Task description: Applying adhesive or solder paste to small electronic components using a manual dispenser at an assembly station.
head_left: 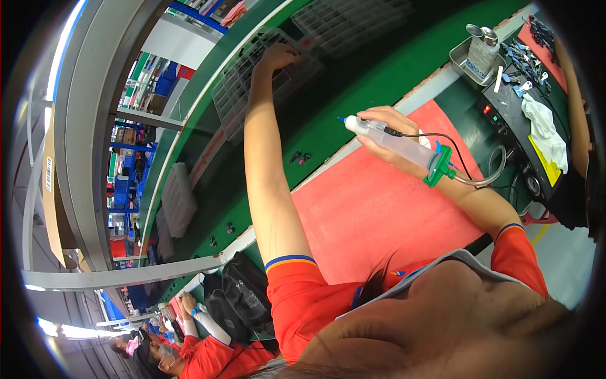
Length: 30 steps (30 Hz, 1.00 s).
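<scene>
My left hand (278, 55) reaches far out over the green conveyor belt (360, 88) and rests its fingers on a clear plastic compartment tray (237, 95); I cannot tell whether it grips the tray. My right hand (382, 129) is closed around a clear syringe-type dispenser (404, 146) with a blue tip, a green end cap and a thin hose and black cable trailing off. The dispenser hovers above the far edge of the red mat (372, 215), its tip pointing toward the belt.
A second clear tray (347, 22) lies farther along the belt, with two small dark parts (298, 156) and a white tray (178, 199). To the right are a metal tray with cans (478, 54), a black control box (508, 117), a white cloth (544, 129). A co-worker (202, 354) sits lower left.
</scene>
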Available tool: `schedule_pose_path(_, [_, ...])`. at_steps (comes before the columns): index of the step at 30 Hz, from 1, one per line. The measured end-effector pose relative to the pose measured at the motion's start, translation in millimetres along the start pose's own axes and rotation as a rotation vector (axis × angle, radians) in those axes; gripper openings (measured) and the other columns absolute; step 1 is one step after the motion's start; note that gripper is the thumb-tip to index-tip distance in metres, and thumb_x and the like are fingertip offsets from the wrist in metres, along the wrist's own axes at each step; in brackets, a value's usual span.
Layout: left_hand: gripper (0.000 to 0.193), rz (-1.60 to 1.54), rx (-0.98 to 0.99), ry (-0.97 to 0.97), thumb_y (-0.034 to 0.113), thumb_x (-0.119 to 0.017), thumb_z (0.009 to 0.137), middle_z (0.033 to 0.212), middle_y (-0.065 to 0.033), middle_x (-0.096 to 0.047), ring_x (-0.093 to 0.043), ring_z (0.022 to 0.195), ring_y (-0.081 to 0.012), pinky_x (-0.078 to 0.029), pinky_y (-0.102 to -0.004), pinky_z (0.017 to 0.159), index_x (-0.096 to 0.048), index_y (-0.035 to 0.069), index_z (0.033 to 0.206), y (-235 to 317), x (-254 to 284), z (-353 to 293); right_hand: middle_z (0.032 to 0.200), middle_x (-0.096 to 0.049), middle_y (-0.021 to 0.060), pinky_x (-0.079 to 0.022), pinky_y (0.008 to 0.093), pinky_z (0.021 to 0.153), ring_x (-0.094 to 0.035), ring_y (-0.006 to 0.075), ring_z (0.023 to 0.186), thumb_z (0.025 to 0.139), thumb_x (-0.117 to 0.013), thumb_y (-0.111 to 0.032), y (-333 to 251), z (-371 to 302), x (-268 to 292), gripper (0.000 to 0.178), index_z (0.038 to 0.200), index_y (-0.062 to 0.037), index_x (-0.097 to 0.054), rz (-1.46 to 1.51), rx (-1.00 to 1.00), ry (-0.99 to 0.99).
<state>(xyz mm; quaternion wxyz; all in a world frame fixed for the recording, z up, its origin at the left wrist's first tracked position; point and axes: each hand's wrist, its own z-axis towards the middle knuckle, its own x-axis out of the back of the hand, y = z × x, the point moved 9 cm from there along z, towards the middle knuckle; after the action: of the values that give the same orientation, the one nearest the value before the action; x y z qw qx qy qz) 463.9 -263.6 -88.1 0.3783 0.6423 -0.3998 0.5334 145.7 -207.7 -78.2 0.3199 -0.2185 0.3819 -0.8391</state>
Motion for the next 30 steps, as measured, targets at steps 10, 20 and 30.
schedule_pose_path(10, [0.022,-0.941,0.137,0.338,0.02,-0.056,0.078,0.062,-0.0033,-0.053,-0.048,0.048,-0.0065,-0.036,-0.02,0.039,-0.059,0.003,0.091,41,9,-141,0.088,-0.056,0.008,-0.044,0.0254,0.064,-0.055,0.018,0.077,0.067,-0.064,-0.005,-2,-4,3,0.03,0.096,-0.0047,-0.054,-0.012,0.057,0.026])
schedule_pose_path(20, [0.011,-0.696,0.099,0.47,0.003,-0.051,0.078,0.072,-0.0081,-0.057,-0.055,0.056,-0.0157,-0.042,-0.0245,0.049,-0.06,0.0,0.082,101,-82,-265,0.092,-0.055,0.0061,-0.043,0.0223,0.066,-0.055,0.0121,0.074,0.073,-0.059,-0.007,7,-4,-14,0.031,0.103,-0.0052,-0.051,-0.023,-0.121,-0.067])
schedule_pose_path(30, [0.01,-0.868,0.108,0.6,-0.005,-0.05,0.073,0.074,-0.0118,-0.057,-0.058,0.06,-0.0185,-0.046,-0.0278,0.052,-0.058,-0.003,0.079,105,-101,-262,0.094,-0.055,0.0099,-0.043,0.0218,0.066,-0.056,0.0117,0.076,0.075,-0.056,-0.006,-1,-21,-23,0.034,0.108,-0.0019,-0.047,0.026,-0.167,-0.123])
